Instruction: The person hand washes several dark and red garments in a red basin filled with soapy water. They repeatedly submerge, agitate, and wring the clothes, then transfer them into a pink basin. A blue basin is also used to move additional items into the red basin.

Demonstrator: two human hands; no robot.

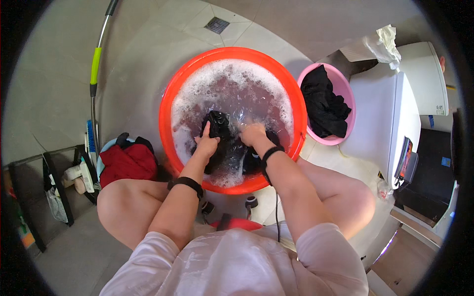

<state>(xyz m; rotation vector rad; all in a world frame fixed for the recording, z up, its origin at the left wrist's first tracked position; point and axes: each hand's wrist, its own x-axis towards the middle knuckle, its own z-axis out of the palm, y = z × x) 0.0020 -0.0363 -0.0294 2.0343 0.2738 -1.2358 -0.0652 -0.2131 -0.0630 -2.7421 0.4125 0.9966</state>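
A mop handle (95, 64) leaned at the far left, above a red garment (129, 163) heaped on the floor. In the soapy orange basin (170, 93), the left hand (206, 145) and right hand (253, 134) each clenched a wet black garment (219, 128). A pink basin (345, 91) of dark clothes (323, 106) stood beside a white washing machine (390, 118)

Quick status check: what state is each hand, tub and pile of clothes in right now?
left hand: fingers shut on black garment.
right hand: gripping the same garment.
black garment: wet, bunched, partly under water.
orange basin: holds foamy water.
pink basin: holds dark clothes, no water visible.
dark clothes: heaped.
red cloth: heaped, on the floor left of the orange basin.
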